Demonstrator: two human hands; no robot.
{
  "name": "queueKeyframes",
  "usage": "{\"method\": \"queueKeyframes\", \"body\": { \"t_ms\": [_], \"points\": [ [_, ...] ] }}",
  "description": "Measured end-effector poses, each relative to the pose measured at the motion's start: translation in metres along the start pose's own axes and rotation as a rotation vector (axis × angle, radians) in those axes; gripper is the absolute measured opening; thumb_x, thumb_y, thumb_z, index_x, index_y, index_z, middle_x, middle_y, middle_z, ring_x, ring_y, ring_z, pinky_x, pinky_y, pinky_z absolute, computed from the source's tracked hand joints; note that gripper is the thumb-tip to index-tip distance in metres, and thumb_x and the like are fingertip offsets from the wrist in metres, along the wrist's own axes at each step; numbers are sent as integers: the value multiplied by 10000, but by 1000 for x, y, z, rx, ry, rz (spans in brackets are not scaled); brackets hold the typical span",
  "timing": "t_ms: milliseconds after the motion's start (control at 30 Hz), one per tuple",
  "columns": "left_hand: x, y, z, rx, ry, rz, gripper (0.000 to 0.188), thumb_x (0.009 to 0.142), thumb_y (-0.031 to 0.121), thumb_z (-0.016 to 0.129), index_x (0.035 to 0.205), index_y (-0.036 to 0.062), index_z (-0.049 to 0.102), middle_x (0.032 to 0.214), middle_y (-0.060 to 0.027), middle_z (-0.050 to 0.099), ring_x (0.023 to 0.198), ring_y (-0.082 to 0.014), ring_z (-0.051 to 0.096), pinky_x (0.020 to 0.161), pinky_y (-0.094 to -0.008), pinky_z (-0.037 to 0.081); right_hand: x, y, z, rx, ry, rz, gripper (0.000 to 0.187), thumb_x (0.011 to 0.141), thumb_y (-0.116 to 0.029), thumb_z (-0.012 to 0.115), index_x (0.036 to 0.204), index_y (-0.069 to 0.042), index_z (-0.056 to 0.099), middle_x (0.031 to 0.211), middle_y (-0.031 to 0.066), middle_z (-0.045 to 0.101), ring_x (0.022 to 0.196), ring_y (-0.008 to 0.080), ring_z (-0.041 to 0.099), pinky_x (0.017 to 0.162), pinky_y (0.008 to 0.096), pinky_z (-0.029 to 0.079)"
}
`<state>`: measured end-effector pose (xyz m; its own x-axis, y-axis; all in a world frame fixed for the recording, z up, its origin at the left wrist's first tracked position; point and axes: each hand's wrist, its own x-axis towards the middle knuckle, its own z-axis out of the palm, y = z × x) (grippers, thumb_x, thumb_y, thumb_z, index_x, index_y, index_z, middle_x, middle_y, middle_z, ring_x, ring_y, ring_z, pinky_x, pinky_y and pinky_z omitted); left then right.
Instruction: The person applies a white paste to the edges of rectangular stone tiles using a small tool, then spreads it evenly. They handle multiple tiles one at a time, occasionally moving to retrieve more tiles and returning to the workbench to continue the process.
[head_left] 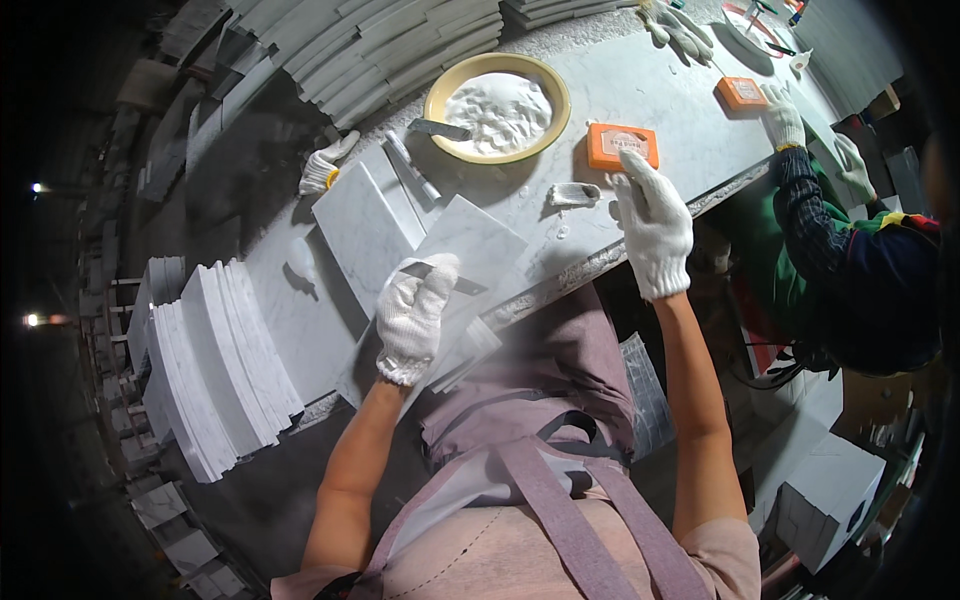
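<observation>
My left hand (412,318), in a white knit glove, is closed on a thin, flat metal scraper blade (468,285). Under it lies a pale grey-veined marble tile (472,232), resting over other slabs at the bench edge. My right hand (655,225), gloved too, has its fingers stretched out toward an orange rectangular block (612,147) with a pale label. The fingertips reach the block's lower edge; whether they press on it I cannot tell. Left of that hand sits a small crumpled whitish piece (574,194).
A yellow-rimmed bowl (562,112) holds white paste and a putty knife (440,129). Tile stacks stand at the left (225,360) and back (370,45). At right, a co-worker's gloved hand (783,118) touches another orange block (741,93). Loose gloves (680,32) lie behind.
</observation>
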<state>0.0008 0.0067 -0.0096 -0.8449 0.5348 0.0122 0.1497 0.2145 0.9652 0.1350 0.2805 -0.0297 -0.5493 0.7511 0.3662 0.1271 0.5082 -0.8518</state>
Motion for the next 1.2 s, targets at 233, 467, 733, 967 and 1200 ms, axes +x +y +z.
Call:
{"method": "queueKeyframes", "body": {
  "t_ms": [233,467,733,967,1200],
  "points": [
    [-23,38,46,-511,-151,-155,169,975,89,721,1111,-7,693,1038,-63,743,852,-109,674,757,-243,562,-70,-69,-19,573,-630,385,447,1003,-86,666,1433,-12,570,1236,105,674,1054,155,666,910,294,557],
    [-32,42,52,70,-651,120,278,1025,264,649,1146,24,720,990,-111,738,804,-162,702,770,-310,572,-102,-78,-46,337,-776,509,403,994,-99,678,1378,10,620,1109,69,684,967,113,643,853,257,529],
    [7,24,39,1131,-238,687,622,983,550,569,1360,59,628,1411,-174,581,1433,-372,422,1236,-581,191,-139,-50,-60,436,-402,824,326,1026,-182,642,1269,33,661,957,43,699,795,107,669,715,284,591],
    [-29,24,22,398,-455,789,421,947,343,687,1198,4,693,1188,-161,688,1194,-374,612,1061,-494,462,-140,-42,-20,664,-225,833,378,1045,-193,627,1358,18,603,1114,61,685,865,147,690,750,286,609],
    [-49,11,-84,950,-42,181,620,928,404,734,1414,52,578,1388,-209,604,1326,-408,536,1134,-510,414,-125,-54,17,830,-251,920,374,1030,-237,664,1298,21,620,1017,54,658,848,163,690,678,278,594]
  ]
}}
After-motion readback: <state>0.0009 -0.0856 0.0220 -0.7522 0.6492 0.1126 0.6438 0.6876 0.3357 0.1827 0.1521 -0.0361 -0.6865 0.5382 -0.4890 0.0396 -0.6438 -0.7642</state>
